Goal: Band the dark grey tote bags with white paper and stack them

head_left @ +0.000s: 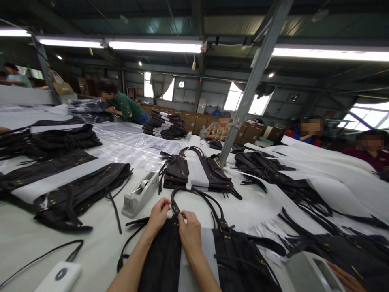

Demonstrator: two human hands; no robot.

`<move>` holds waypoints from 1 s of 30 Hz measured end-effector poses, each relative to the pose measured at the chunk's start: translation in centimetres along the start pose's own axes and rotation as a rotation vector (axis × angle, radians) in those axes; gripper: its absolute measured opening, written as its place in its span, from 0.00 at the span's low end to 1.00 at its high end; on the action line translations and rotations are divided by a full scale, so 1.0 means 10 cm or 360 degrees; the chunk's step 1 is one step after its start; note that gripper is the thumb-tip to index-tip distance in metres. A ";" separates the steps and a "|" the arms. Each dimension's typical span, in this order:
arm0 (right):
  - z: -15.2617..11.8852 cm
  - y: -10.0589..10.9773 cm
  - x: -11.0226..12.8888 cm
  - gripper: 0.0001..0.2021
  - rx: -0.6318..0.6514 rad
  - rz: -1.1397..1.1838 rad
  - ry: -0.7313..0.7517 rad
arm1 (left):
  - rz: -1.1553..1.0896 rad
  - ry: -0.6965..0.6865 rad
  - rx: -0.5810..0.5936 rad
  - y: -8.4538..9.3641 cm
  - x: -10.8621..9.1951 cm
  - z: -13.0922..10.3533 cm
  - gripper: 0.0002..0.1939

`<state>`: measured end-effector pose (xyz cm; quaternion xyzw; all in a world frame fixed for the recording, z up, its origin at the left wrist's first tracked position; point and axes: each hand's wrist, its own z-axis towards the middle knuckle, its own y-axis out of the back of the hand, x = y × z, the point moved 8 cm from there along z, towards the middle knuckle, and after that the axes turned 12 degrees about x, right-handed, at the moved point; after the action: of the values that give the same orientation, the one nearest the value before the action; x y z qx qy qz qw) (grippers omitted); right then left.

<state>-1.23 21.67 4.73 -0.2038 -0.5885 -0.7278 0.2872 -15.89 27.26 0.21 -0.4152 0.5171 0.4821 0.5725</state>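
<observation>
Black bag [235, 253]: on counter [100, 227], 6 o'clock in view, long axis seemingly 9–3 | handle [181, 189]: arches toward 12 | right hand [190, 229]: nearer, pinching handle's 8-o'clock foot | left hand [159, 213]: just beside, 9 o'clock, grip unclear | tape dispenser [138, 196]: 10 o'clock from hands

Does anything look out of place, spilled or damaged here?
I see no spill or obvious damage. The messiest area is on the right: large white sheets lie loose and overlapping, partly covering dark bags, and small pale pieces lie scattered near the bag being handled. That may just be ordinary work clutter.
</observation>
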 end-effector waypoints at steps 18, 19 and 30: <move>0.03 -0.15 -0.04 0.11 0.0145 0.0513 0.0191 | -0.0654 0.0005 0.0352 -0.28 -0.01 -0.09 0.18; 0.04 -0.16 -0.05 0.12 0.0135 0.0505 0.0176 | -0.0657 -0.0001 0.0352 -0.29 -0.01 -0.09 0.18; 0.06 -0.17 -0.34 0.12 0.0109 0.0924 -0.0036 | -0.0015 0.0044 0.0297 -0.28 -0.05 -0.13 0.19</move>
<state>0.18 23.08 1.51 -0.3619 -0.5330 -0.5925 0.4836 -13.39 25.44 0.44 -0.3691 0.5658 0.4233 0.6037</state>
